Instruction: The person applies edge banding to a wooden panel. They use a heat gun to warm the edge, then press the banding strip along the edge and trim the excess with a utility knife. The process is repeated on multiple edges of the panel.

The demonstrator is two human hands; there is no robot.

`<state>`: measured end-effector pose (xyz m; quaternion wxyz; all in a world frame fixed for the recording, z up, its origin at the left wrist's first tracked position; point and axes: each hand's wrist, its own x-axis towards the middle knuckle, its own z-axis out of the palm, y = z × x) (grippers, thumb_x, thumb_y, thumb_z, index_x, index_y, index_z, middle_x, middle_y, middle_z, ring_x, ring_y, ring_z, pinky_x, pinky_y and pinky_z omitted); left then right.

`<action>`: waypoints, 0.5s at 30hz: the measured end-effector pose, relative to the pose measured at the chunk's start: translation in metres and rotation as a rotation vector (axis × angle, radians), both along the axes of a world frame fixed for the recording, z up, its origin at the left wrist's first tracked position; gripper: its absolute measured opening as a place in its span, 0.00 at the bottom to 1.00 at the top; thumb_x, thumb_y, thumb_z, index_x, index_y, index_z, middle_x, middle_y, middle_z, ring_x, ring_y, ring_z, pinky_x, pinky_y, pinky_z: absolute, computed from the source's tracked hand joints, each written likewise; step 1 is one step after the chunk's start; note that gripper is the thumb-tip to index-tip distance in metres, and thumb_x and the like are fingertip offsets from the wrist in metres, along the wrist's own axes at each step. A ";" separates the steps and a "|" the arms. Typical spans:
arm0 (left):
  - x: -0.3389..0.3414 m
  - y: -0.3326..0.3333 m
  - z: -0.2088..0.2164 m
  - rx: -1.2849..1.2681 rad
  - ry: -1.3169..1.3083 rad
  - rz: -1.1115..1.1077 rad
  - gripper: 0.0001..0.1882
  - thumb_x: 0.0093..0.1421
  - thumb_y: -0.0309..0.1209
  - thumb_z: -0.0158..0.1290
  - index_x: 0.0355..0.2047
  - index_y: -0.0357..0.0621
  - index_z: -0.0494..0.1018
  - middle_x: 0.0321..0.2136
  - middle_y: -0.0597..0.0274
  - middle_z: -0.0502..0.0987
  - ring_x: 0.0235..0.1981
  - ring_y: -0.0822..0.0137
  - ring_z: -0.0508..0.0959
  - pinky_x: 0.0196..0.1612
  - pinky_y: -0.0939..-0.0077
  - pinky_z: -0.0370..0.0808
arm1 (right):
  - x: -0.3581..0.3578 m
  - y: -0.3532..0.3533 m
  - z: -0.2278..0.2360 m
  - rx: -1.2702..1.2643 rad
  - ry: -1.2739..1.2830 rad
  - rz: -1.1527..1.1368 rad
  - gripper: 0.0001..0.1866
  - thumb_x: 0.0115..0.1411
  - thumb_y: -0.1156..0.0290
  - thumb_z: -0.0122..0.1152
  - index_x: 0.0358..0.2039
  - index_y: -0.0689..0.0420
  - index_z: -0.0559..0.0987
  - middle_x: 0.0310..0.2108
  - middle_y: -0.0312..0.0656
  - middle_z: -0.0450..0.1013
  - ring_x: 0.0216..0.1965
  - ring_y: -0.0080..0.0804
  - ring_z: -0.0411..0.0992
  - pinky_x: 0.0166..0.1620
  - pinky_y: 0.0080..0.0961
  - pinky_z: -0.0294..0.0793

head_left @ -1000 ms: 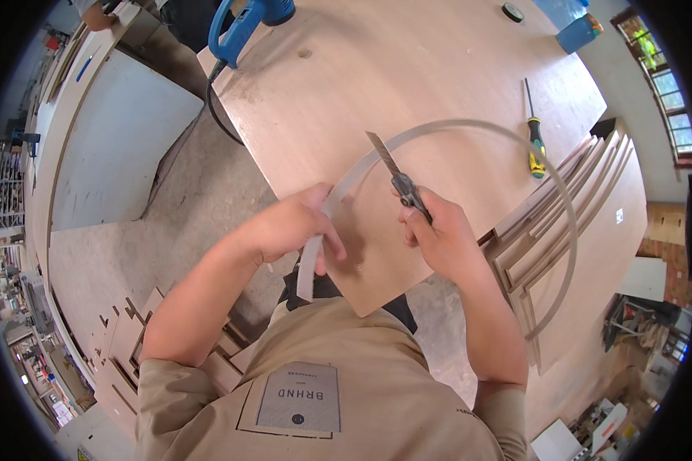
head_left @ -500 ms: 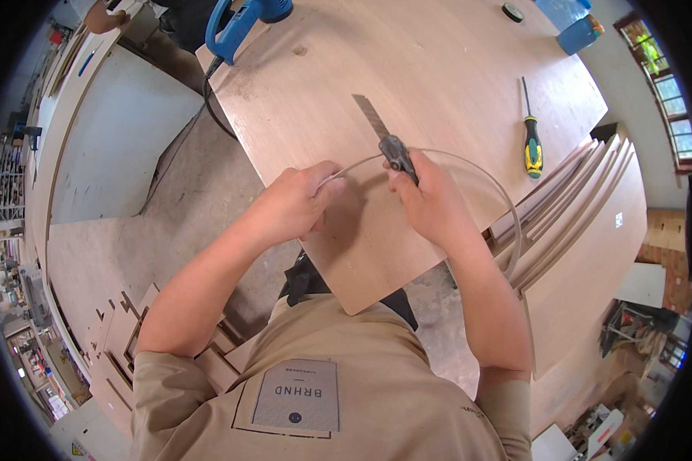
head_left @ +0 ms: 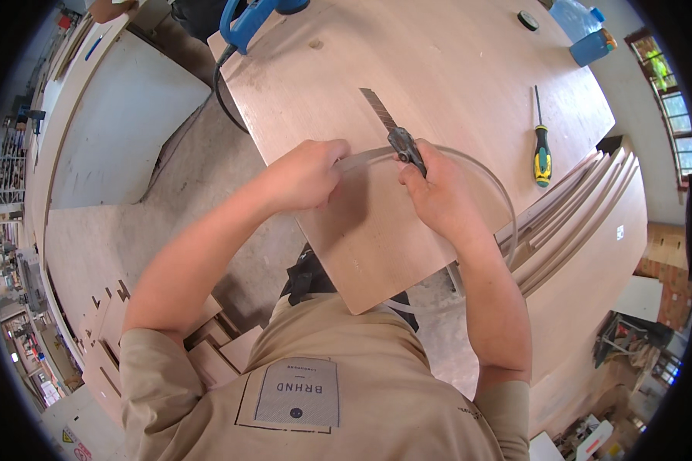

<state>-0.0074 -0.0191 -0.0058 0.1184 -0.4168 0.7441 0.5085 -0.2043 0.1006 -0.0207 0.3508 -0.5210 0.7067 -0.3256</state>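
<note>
A thin, pale strip, like edge banding, bends in a loop above the wooden panel. One end of it is pinched in my left hand, whose fingers are closed. My right hand is closed round a utility knife with its long snap-off blade out, pointing up and to the left. The strip passes by the knife and my right fingers, then curves behind my right forearm. Whether my right fingers also grip the strip is hidden.
On the panel lie a green-and-yellow screwdriver, a blue power tool with a black cord, and a dark round object. Blue bottles stand at the far right corner. Stacked boards lean to the right; a person's hand shows far left.
My left hand has turned and shifted slightly right and up, and the strip now shows its flat face. The loop's tail has swung toward my waist. The knife stays in my right hand.
</note>
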 end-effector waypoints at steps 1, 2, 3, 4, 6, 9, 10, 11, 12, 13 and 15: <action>-0.002 -0.002 0.001 0.002 0.000 -0.033 0.11 0.62 0.22 0.42 0.40 0.33 0.73 0.24 0.57 0.78 0.23 0.66 0.79 0.29 0.69 0.76 | 0.001 0.001 0.002 0.030 0.048 -0.001 0.11 0.65 0.70 0.54 0.44 0.62 0.74 0.33 0.62 0.76 0.40 0.63 0.74 0.42 0.48 0.73; -0.004 -0.004 0.002 -0.004 -0.013 -0.047 0.11 0.62 0.22 0.42 0.39 0.32 0.72 0.24 0.56 0.78 0.23 0.65 0.79 0.29 0.68 0.76 | 0.001 0.002 0.003 0.057 0.059 0.000 0.11 0.65 0.70 0.54 0.45 0.62 0.74 0.34 0.62 0.76 0.40 0.64 0.74 0.42 0.49 0.73; -0.005 -0.006 0.002 -0.016 0.005 -0.100 0.11 0.61 0.22 0.41 0.38 0.32 0.73 0.24 0.56 0.78 0.23 0.66 0.79 0.29 0.68 0.76 | 0.002 0.003 0.004 0.096 0.076 -0.005 0.12 0.65 0.69 0.54 0.45 0.62 0.74 0.34 0.62 0.76 0.40 0.64 0.74 0.42 0.49 0.73; -0.007 -0.008 0.001 -0.036 0.008 -0.136 0.10 0.61 0.22 0.41 0.37 0.33 0.73 0.24 0.57 0.77 0.23 0.66 0.79 0.29 0.68 0.76 | 0.003 0.003 0.004 0.134 0.091 -0.008 0.12 0.65 0.69 0.54 0.46 0.62 0.73 0.34 0.62 0.76 0.40 0.64 0.74 0.43 0.50 0.72; -0.010 -0.010 -0.001 -0.052 -0.006 -0.174 0.11 0.59 0.22 0.41 0.36 0.31 0.73 0.25 0.51 0.78 0.25 0.59 0.80 0.31 0.63 0.77 | 0.004 0.001 0.002 0.104 0.064 -0.019 0.12 0.65 0.69 0.55 0.46 0.62 0.73 0.34 0.62 0.76 0.40 0.65 0.74 0.43 0.51 0.72; -0.013 -0.011 -0.006 -0.132 0.001 -0.236 0.13 0.58 0.24 0.42 0.35 0.28 0.75 0.28 0.37 0.79 0.31 0.45 0.82 0.37 0.53 0.78 | 0.004 -0.006 -0.005 0.055 0.069 -0.017 0.13 0.66 0.68 0.55 0.46 0.63 0.73 0.34 0.62 0.76 0.40 0.65 0.74 0.43 0.52 0.72; -0.014 -0.011 -0.007 -0.230 0.030 -0.295 0.13 0.58 0.25 0.42 0.35 0.29 0.76 0.29 0.36 0.79 0.33 0.43 0.82 0.39 0.52 0.78 | 0.003 -0.007 -0.007 0.057 0.088 -0.027 0.13 0.66 0.68 0.55 0.46 0.63 0.73 0.34 0.62 0.76 0.40 0.65 0.74 0.42 0.52 0.72; -0.015 -0.009 -0.009 -0.319 0.060 -0.362 0.14 0.59 0.26 0.43 0.34 0.29 0.76 0.30 0.35 0.79 0.35 0.40 0.82 0.41 0.51 0.77 | 0.002 -0.008 -0.009 0.027 0.078 -0.005 0.13 0.66 0.68 0.55 0.46 0.63 0.73 0.35 0.62 0.76 0.40 0.65 0.74 0.43 0.52 0.72; -0.015 -0.008 -0.009 -0.357 0.063 -0.376 0.14 0.60 0.27 0.43 0.34 0.29 0.77 0.31 0.34 0.79 0.35 0.39 0.81 0.42 0.50 0.77 | 0.001 -0.008 -0.011 0.021 0.079 0.002 0.14 0.66 0.68 0.55 0.47 0.63 0.73 0.35 0.62 0.76 0.41 0.65 0.74 0.43 0.52 0.72; -0.015 -0.006 -0.010 -0.385 0.068 -0.397 0.15 0.61 0.29 0.44 0.34 0.30 0.77 0.32 0.34 0.79 0.36 0.38 0.81 0.43 0.49 0.76 | 0.000 -0.007 -0.011 0.024 0.094 0.003 0.14 0.66 0.67 0.55 0.47 0.63 0.73 0.36 0.63 0.76 0.41 0.65 0.74 0.44 0.52 0.72; -0.015 -0.001 -0.010 -0.399 0.067 -0.397 0.16 0.64 0.31 0.44 0.34 0.31 0.77 0.32 0.35 0.80 0.36 0.36 0.80 0.43 0.49 0.76 | -0.002 -0.006 -0.010 0.037 0.069 0.001 0.14 0.67 0.67 0.54 0.48 0.63 0.73 0.37 0.63 0.76 0.43 0.65 0.74 0.45 0.52 0.72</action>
